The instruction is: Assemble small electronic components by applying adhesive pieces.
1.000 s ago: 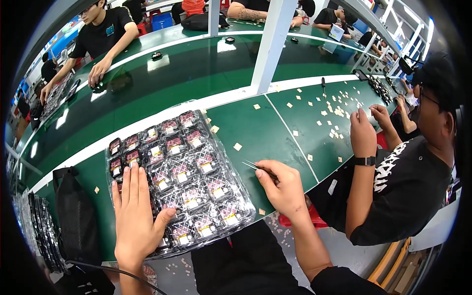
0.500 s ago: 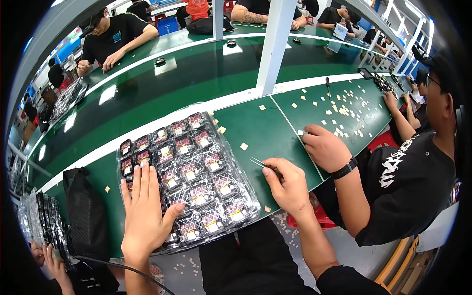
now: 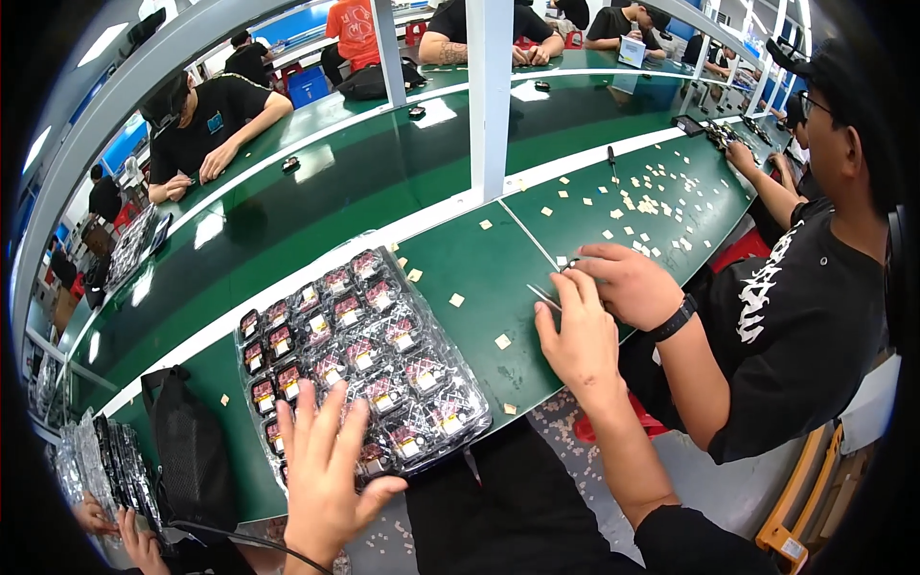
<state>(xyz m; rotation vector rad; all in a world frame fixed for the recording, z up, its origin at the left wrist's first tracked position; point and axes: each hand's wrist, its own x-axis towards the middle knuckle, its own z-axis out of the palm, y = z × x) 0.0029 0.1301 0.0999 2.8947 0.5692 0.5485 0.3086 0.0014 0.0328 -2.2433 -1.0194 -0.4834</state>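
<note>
Tray (image 3: 477,395) of small black units, clear plastic, sits on the green bench (image 3: 494,369) right in front of the worker, set at a slant, near edge close to the bench's front. Left hand (image 3: 331,470) is over its near-left part, fingers spread, grip wide; can't tell from here whether the fingertips touch the units. Right hand (image 3: 586,340) is off the tray to the right, pinched on metal tweezers (image 3: 544,298), which point up and left over the bench; can't tell whether their tips meet. Same hand overlaps the neighbour's hand (image 3: 632,287), the one with a black wristband (image 3: 674,319). Small dark part (image 3: 571,264) at their fingertips; can't tell which of the two has it. Cream squares (image 3: 457,300) lie scattered: a few just right of the tray, dense cluster farther up the bench on the neighbour's side. Dark slim tool (image 3: 611,158) lies near that cluster. Left of the tray: black bag (image 3: 192,450) beside it, then stacked plastic trays (image 3: 107,465), another person's hands (image 3: 139,544) next to them. Pale post (image 3: 490,105) rises at the bench's far side; beyond, black pieces (image 3: 290,165) sit spaced out along the dark green strip (image 3: 374,168).
</note>
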